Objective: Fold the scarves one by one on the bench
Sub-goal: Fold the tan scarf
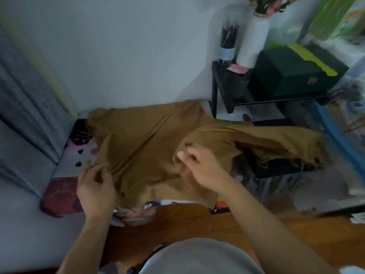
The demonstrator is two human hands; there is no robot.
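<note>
Scarf (pixel 150 139), mustard-brown, lay spread across the desk (pixel 65 165), its right part draped over dark items. We saw the left hand (pixel 95 186) pinching the scarf's near-left edge, its grip closed on cloth. The right hand (pixel 201 165) pinched a raised fold near the middle. Beyond stood a black side table (pixel 227 84) bearing a dark green box (pixel 292 72).

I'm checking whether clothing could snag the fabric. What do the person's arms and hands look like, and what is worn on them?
Both forearms are bare, with no sleeves showing. The left hand and right hand show no gloves, rings, watch or bracelet.
</note>
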